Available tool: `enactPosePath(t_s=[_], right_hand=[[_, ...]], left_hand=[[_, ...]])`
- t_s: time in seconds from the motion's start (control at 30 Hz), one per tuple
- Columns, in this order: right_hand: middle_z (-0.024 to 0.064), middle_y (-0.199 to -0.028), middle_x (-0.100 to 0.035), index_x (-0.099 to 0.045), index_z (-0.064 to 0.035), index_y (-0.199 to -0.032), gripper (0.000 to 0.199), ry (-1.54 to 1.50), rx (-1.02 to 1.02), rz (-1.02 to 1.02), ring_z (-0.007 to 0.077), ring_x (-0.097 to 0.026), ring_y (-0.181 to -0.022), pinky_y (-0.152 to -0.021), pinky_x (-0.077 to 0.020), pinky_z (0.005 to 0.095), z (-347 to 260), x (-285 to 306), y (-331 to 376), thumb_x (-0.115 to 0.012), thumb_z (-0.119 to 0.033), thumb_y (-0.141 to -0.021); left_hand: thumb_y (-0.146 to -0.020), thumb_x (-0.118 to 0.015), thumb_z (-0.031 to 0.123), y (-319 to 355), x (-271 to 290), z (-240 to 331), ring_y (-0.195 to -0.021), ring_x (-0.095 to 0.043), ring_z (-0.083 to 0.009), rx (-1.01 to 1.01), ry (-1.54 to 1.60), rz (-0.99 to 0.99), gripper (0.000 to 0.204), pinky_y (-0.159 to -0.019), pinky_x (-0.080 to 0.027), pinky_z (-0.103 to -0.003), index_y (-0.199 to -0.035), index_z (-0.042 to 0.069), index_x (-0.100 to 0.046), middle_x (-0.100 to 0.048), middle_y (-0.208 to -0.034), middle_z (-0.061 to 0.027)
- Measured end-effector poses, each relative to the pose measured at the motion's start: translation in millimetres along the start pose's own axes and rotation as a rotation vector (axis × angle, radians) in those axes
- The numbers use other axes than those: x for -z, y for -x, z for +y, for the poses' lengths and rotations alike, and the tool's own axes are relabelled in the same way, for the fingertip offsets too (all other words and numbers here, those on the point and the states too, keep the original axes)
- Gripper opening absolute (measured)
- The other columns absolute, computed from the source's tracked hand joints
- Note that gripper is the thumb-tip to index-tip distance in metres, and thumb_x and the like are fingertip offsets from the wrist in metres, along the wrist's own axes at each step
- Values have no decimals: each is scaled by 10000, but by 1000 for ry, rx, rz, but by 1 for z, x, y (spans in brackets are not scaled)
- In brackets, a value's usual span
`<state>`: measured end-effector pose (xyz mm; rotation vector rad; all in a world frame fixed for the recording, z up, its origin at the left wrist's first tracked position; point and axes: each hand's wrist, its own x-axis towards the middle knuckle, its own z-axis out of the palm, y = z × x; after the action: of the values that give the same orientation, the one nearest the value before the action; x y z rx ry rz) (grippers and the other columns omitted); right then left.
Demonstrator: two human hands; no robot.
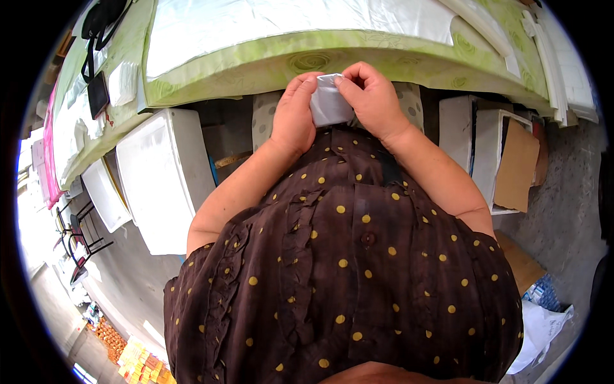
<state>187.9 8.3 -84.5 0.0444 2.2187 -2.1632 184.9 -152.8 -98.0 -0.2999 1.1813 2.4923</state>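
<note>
Between my two hands is a small, flat, silvery-white packet [329,107], roughly square, held upright just off the table's front edge. My left hand [294,114] closes on its left side, with the thumb at the upper corner. At the top right corner, the thumb and forefinger of my right hand [373,102] pinch the packet's upper edge. Whether the packet contains anything, I cannot tell. Beyond my hands, a table [256,72] wears a pale green rose-patterned cloth, with a shiny white sheet [288,22] spread over its top.
Left on the table lie a dark phone [98,95], a stack of white sheets [123,83] and a black bag [102,19]. White boxes [150,179] stand below left. Below right is another white box [489,150] with cardboard [515,165]. A white roll [476,25] lies at the far right.
</note>
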Motion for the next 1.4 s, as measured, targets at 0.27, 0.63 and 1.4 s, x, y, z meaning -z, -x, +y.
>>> enactPosePath(t_s=[0.27,0.63,1.4], right_hand=[[-33,-797,-587,-610,-35,-923,140,-144,47,148,53,-510,-715,-632,-451,229,1,-1,2,-682,-153,-939],[-7,-935,-594,-594,-20,-1115,185,-499,-62,53,62,-541,-819,-724,-464,214,-13,0,3,-630,-78,-943],[-3,-905,-606,-564,-33,-1099,177,-355,172,122,63,-549,-808,-730,-483,223,-9,-3,-4,-646,-50,-943]], left_hand=[[-1023,-569,160,0,-11,7,-1000,-589,-137,-197,149,109,197,-877,-492,-283,-1186,57,-612,-631,-1126,-47],[-971,-577,-8,3,-4,-4,-940,-607,-116,-174,-104,40,207,-836,-503,-257,-1168,25,-630,-662,-1069,-55],[-974,-596,7,3,-5,0,-954,-603,-94,-255,-344,21,223,-862,-491,-239,-1196,1,-620,-672,-1094,-49]])
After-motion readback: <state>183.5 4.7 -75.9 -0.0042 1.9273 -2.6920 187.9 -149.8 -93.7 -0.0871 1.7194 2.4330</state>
